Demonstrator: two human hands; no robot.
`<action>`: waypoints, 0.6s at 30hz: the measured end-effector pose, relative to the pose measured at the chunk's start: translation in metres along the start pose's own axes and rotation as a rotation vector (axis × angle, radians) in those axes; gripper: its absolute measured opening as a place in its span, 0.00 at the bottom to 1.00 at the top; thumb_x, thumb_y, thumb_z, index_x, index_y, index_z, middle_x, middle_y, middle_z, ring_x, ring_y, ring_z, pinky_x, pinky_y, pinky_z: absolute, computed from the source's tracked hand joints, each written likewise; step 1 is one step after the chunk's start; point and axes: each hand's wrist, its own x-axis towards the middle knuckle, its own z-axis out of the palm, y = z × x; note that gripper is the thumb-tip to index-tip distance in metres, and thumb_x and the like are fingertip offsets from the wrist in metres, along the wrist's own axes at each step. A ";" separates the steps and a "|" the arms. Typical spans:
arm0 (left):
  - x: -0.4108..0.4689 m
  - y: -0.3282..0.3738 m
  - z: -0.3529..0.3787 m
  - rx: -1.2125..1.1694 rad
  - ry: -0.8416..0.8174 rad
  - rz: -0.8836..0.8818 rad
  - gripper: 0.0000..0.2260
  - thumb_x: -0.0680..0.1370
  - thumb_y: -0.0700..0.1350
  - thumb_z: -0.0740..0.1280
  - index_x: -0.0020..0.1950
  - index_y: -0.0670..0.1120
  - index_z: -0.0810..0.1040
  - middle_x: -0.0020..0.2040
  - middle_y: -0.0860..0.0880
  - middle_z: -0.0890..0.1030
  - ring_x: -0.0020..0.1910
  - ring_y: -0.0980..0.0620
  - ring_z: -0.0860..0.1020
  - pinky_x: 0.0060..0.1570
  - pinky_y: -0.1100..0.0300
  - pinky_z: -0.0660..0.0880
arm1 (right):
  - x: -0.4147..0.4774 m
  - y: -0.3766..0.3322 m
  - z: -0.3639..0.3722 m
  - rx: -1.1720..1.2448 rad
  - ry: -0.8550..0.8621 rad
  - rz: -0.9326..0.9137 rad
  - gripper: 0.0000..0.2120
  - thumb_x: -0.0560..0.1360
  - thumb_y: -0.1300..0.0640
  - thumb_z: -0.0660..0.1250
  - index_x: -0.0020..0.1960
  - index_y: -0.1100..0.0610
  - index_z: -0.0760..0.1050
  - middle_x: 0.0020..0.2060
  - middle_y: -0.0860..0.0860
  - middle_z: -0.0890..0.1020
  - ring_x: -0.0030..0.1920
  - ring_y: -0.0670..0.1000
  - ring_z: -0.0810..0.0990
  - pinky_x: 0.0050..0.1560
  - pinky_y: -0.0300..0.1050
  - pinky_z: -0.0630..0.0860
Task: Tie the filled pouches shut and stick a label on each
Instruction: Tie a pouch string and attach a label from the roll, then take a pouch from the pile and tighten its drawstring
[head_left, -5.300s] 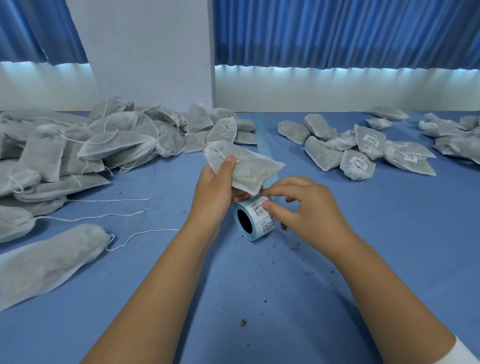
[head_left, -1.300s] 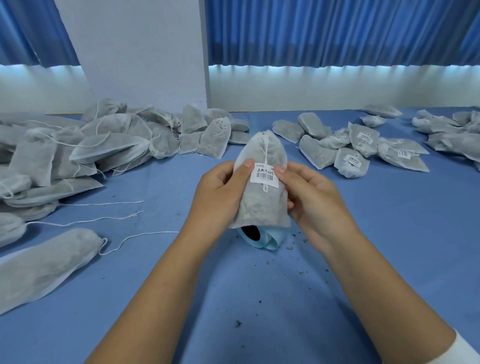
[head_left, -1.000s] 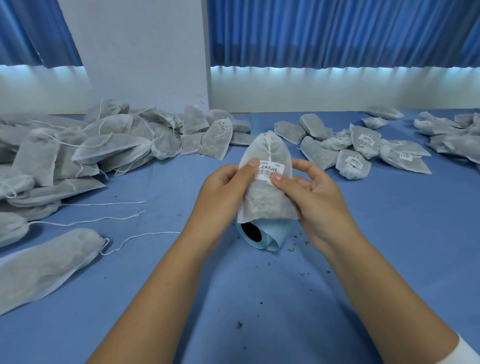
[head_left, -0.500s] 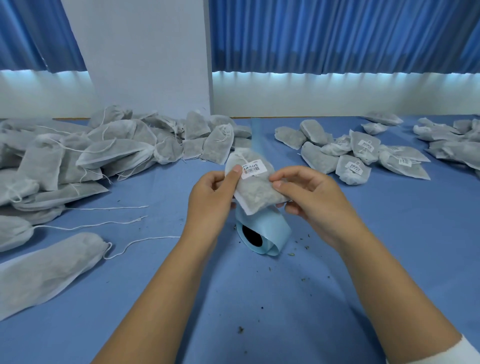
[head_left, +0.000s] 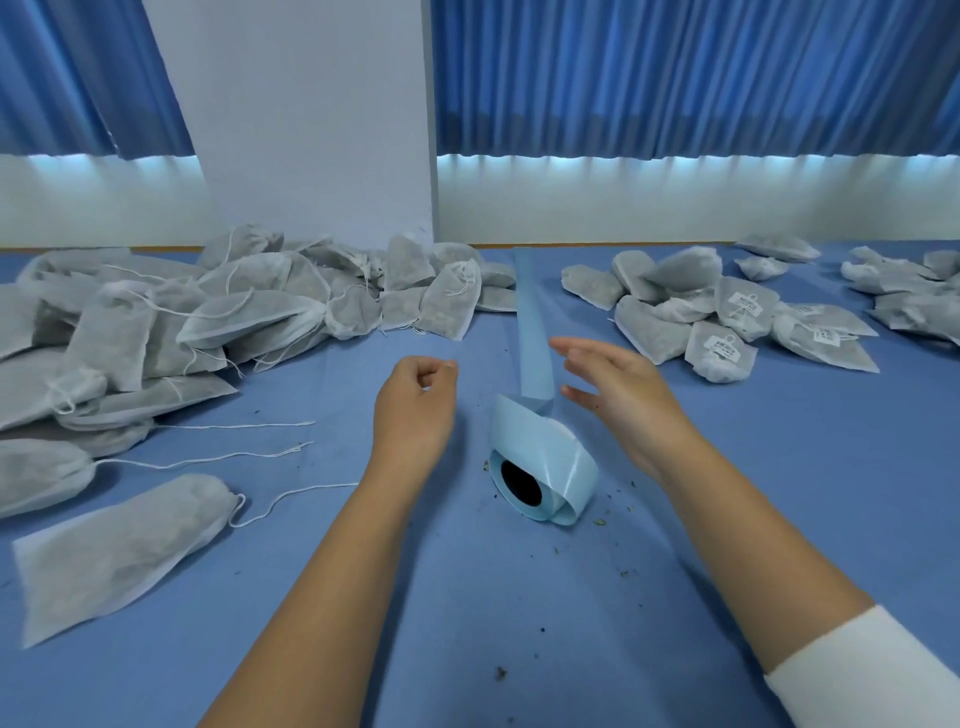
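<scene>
You were between pouches at this moment, I think. Your left hand (head_left: 415, 410) hung over the table (head_left: 467, 613) with its fingers loosely curled and nothing in them. Your right hand (head_left: 618, 395) was open, fingers spread, and it held nothing too. The two hands were apart, with the label roll (head_left: 540, 467) lying on the table between them. Neither hand touched it. A long blue strip (head_left: 532, 322) ran from the roll away across the table.

The next move, as I judge it, was to take a new pouch from the left pile (head_left: 234, 312). No labels showed on those. Some had strings trailing loose, like the near pouch (head_left: 124, 540) on your left. You would need to pull its string tight, knot it, then peel a label off the roll and press it on flat. (The cloth looked soft, so it may have needed a hand behind it.)

The pouches in the right pile (head_left: 717, 322) were full, and white labels (head_left: 723, 347) showed on several. Every pouch bulged with something dark that showed through the cloth. I could not tell what it was. A few crumbs (head_left: 600, 519) lay by the roll.
</scene>
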 end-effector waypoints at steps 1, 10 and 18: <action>0.003 -0.002 0.000 0.002 0.004 -0.007 0.05 0.82 0.49 0.63 0.52 0.49 0.76 0.46 0.55 0.78 0.45 0.57 0.77 0.36 0.59 0.69 | 0.008 0.001 0.002 -0.023 -0.006 0.024 0.11 0.81 0.59 0.62 0.52 0.50 0.83 0.56 0.43 0.82 0.59 0.42 0.78 0.51 0.37 0.79; 0.032 -0.029 -0.005 -0.051 0.092 -0.126 0.06 0.80 0.42 0.63 0.44 0.48 0.76 0.45 0.48 0.80 0.44 0.51 0.76 0.40 0.60 0.71 | 0.111 0.000 0.061 -0.225 -0.184 0.214 0.10 0.78 0.63 0.65 0.58 0.65 0.78 0.56 0.59 0.78 0.49 0.51 0.75 0.48 0.41 0.76; 0.040 -0.035 -0.007 -0.124 0.094 -0.194 0.08 0.79 0.41 0.63 0.41 0.48 0.76 0.38 0.52 0.80 0.40 0.52 0.78 0.43 0.58 0.75 | 0.151 0.006 0.092 -0.298 -0.277 0.319 0.16 0.79 0.67 0.60 0.62 0.53 0.75 0.43 0.49 0.72 0.38 0.45 0.71 0.37 0.37 0.73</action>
